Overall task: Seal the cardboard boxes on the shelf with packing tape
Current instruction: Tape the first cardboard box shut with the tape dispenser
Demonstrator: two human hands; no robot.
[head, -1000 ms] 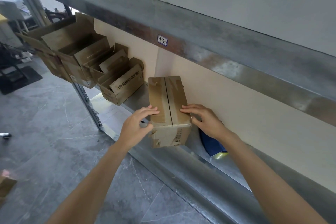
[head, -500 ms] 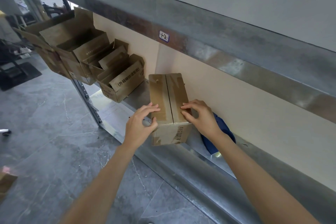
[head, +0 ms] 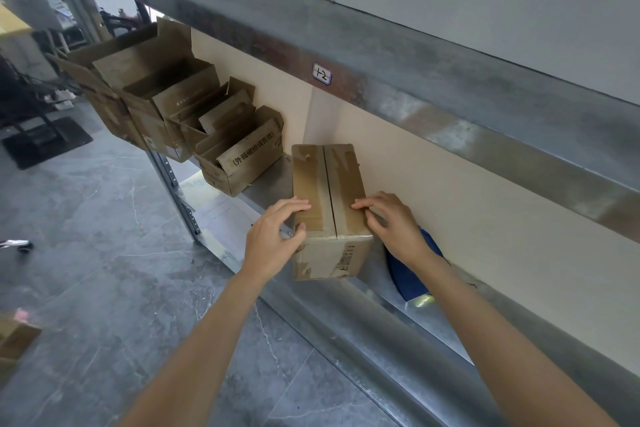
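Left hand (head: 273,239) fingers slid further onto box (head: 329,204) top; right hand (head: 391,225) shifted onto right flap.

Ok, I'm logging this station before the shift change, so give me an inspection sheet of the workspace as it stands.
Surface: metal shelf, boxes sit along it.
Job's things: closed box, flaps together, centre seam still an open slit with old tape remnants; blue object beside it, perhaps the tape tool, cannot tell.
Clutter: open boxes crowded at the shelf's left end, flaps up.
Hands: left hand and right hand press the closed box's flaps down.
Cables: nothing seen.
Surroundings: grey tiled floor; label on the upper beam.
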